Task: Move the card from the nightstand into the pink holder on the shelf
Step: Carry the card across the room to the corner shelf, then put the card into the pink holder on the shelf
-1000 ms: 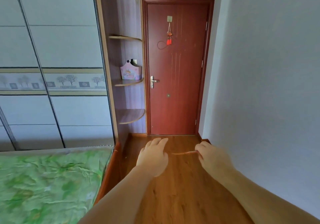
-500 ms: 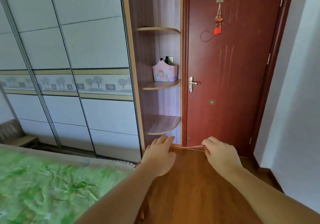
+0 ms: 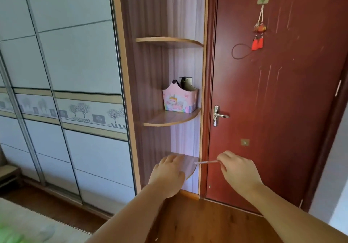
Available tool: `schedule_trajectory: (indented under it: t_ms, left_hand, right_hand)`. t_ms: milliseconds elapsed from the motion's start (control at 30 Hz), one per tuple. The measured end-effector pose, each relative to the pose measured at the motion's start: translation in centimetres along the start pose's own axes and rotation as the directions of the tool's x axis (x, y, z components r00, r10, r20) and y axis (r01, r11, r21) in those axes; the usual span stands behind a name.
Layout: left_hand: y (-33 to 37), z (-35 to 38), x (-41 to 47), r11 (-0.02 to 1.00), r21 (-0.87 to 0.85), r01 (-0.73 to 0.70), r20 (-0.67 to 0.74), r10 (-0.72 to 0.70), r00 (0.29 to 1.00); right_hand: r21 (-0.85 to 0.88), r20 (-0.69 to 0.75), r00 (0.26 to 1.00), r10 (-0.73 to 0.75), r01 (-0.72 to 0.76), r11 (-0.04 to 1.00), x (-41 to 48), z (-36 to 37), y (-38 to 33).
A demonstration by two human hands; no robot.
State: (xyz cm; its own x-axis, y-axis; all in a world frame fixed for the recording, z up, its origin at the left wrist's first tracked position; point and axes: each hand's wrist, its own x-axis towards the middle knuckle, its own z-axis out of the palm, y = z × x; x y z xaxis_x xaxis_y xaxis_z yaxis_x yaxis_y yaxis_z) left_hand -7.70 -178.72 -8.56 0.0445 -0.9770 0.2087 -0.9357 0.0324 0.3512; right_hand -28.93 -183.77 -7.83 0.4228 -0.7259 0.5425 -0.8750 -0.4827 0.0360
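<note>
My right hand (image 3: 238, 169) pinches a thin card (image 3: 206, 162), seen edge-on and held flat, pointing left in front of the red door. My left hand (image 3: 168, 173) hovers beside it with fingers loosely spread and nothing in it, in front of the lowest corner shelf. The pink holder (image 3: 178, 99), printed with a cartoon figure, stands on the middle corner shelf (image 3: 169, 119), well above both hands. Dark items stick out of its top. The nightstand is out of view.
Corner shelves sit between the sliding wardrobe (image 3: 66, 92) on the left and the red door (image 3: 278, 92), which has a metal handle (image 3: 218, 115) and a hanging red tassel (image 3: 258, 35). A wooden floor (image 3: 207, 220) lies below. The bed edge shows at bottom left.
The view has advanced toward the shelves and door and turned left; the bed has slid out of frame. Both hands keep their pose, the right still holding the card.
</note>
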Motion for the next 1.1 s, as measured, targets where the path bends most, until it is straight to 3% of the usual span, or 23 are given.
schedule_trajectory:
  t_ms: [133,367,600,767,1100]
  left_hand:
    - [-2.0,1.3,10.6,1.000,-0.010,-0.028,-0.022,0.028,0.999]
    - [-6.2,1.8,33.7,0.959,-0.264,-0.102,-0.232,0.040,0.972]
    - [-10.3,-0.5,51.4,0.966,-0.239,-0.103,-0.251,0.042,0.967]
    - [-11.4,-0.9,57.8,0.976,-0.183,-0.120,-0.201,0.083,0.976]
    - [-11.9,-2.9,65.1,0.982,-0.057,-0.179,-0.259,0.159,0.953]
  right_hand:
    - [-0.048,-0.069,0.997,-0.019,0.015,0.999,7.9,4.8,2.9]
    - [-0.108,-0.265,0.964,-0.034,0.006,0.994,27.7,11.9,8.5]
    - [-0.089,-0.244,0.970,0.003,-0.026,0.996,44.4,18.3,11.7]
    - [-0.101,-0.225,0.973,0.055,-0.079,0.992,51.9,20.9,13.4]
    - [-0.111,-0.224,0.974,0.024,-0.050,0.993,61.4,23.5,15.1]
